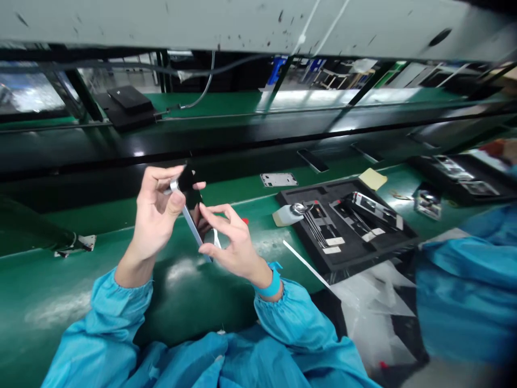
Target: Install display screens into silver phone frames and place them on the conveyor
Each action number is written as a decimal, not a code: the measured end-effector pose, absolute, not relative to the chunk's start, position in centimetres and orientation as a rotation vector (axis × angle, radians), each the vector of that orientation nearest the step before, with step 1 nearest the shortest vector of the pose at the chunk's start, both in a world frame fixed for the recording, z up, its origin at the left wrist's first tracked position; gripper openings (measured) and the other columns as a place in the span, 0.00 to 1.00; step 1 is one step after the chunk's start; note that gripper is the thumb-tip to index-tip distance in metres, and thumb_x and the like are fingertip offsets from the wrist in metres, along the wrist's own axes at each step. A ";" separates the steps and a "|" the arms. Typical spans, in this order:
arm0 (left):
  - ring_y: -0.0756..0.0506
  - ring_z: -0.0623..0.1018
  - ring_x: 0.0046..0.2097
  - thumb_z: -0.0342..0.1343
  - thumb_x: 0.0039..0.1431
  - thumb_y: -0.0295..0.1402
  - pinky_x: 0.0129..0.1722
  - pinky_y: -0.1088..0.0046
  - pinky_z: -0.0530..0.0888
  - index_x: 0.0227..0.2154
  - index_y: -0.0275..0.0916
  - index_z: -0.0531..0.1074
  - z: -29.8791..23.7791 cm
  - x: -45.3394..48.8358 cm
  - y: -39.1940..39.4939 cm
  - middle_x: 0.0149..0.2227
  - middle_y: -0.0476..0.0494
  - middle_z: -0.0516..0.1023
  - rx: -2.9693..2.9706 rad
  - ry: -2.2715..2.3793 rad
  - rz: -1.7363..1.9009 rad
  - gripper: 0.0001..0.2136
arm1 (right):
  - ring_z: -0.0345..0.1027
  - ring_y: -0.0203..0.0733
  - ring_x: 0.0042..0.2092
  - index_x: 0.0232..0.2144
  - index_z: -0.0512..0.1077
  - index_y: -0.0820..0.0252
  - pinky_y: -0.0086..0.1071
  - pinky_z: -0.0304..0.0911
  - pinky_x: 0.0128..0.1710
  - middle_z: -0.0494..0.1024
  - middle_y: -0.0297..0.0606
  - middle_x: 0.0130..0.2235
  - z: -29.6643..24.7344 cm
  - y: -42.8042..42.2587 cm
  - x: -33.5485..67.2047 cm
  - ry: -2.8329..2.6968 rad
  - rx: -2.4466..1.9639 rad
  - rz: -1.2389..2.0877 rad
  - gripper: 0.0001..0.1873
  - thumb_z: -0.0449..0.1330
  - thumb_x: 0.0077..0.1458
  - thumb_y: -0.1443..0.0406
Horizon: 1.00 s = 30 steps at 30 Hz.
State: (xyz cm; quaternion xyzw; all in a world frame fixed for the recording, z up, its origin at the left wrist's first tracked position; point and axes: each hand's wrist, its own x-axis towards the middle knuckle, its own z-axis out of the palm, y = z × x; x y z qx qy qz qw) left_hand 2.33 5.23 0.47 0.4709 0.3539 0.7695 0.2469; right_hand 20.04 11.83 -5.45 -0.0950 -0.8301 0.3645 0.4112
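Held up over the green bench is a smartphone (190,196) with a dark glossy face and a silver edge, tilted on its side. My left hand (158,210) grips its upper end, thumb on the near edge and fingers reaching round the far side. At the lower end my right hand (232,242) closes on it, fingertips on the screen and thumb at the bottom edge. A blue band circles my right wrist. Some small white part shows beside the phone's lower end, and a bit of red behind my right fingers; I cannot make out either.
To the right lies a black foam tray (343,253) with phone parts, beside a small bottle (288,214) with a metal top. Beyond it are a phone frame (278,179), a dark phone (313,160) and yellow paper (372,179). A co-worker's blue sleeve (464,291) is at far right.
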 end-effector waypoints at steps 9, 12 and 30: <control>0.37 0.90 0.41 0.53 0.68 0.69 0.44 0.55 0.88 0.54 0.41 0.79 -0.6 5.7 6.6 0.45 0.36 0.89 0.969 0.873 1.897 0.34 | 0.76 0.48 0.52 0.77 0.64 0.48 0.46 0.79 0.52 0.62 0.53 0.69 -6.5 12.0 19.8 -1.791 -0.380 0.892 0.35 0.55 0.76 0.43; 0.37 0.90 0.38 0.51 0.69 0.69 0.42 0.55 0.88 0.48 0.40 0.84 -0.7 6.5 6.2 0.40 0.37 0.89 1.028 0.870 1.755 0.35 | 0.76 0.43 0.39 0.69 0.72 0.60 0.34 0.75 0.33 0.78 0.47 0.47 -4.1 12.8 20.6 -1.726 -0.500 1.283 0.45 0.45 0.74 0.33; 0.39 0.88 0.39 0.55 0.70 0.65 0.43 0.61 0.86 0.44 0.39 0.81 0.4 7.7 6.0 0.40 0.37 0.88 0.919 1.139 2.028 0.30 | 0.70 0.39 0.34 0.39 0.74 0.59 0.32 0.71 0.36 0.72 0.33 0.31 -2.8 12.1 23.0 -1.825 -0.422 1.669 0.40 0.51 0.68 0.29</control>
